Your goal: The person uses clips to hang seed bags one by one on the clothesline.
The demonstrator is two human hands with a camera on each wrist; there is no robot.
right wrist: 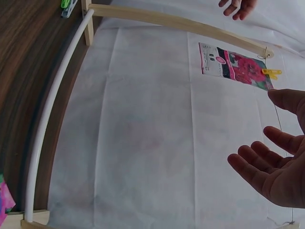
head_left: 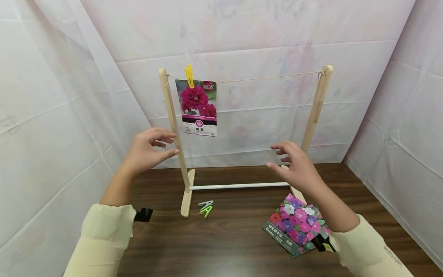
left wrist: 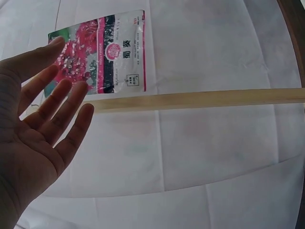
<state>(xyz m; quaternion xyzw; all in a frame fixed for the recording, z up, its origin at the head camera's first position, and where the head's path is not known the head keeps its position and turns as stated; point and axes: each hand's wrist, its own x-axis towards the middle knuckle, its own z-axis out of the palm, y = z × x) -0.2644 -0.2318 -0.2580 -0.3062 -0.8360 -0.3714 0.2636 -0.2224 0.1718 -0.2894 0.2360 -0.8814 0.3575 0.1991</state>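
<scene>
A seed packet (head_left: 197, 107) with dark pink flowers hangs from a string (head_left: 263, 79), held by one yellow clothespin (head_left: 189, 76) near the left post. My left hand (head_left: 149, 150) is raised beside that post, fingers loosely bent and nothing in them. My right hand (head_left: 294, 163) hovers in front of the right post, likewise holding nothing. Below it on the table lie flower seed packets (head_left: 294, 227), partly covered by the right forearm. A grey clothespin (head_left: 205, 203) and a green clothespin (head_left: 206, 211) lie together near the left foot of the stand.
The wooden stand has a left post (head_left: 172, 115), a right post (head_left: 316, 111) and a white crossbar (head_left: 238, 186) low between them. It stands on a dark wood table (head_left: 214, 246). Pale printed cloth (head_left: 256, 46) forms the back and sides.
</scene>
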